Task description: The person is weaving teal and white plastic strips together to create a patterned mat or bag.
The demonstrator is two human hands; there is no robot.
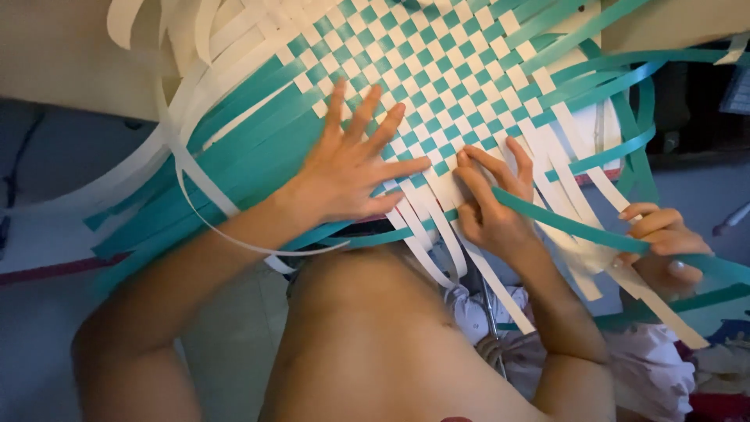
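The woven mat [437,86] of teal and white strips lies across the person's lap and against a pale surface [55,55] at the upper left. A large checkered field is already interlaced, running from the top of the view down to the hands. By appearance, the weave is well advanced but not finished: the loose teal strips [226,164] at the left, the loose white strips [437,234] hanging at the lower edge and further strands at the right remain unwoven.

The left hand [344,172] lies flat on the mat with fingers spread wide, pressing the finished edge and gripping nothing. The right hand [492,199] rests at the working edge with fingers extended, their tips touching the white strips there (whether one is pinched cannot be determined). A single teal strip [562,223] passes across this hand toward the right.

A second person's hand [664,242] at the right is curled closed around that teal strip.

The floor [47,336] below is grey. Crumpled light cloth [648,367] lies at the lower right. The room is dim, with dark furniture at the far right.
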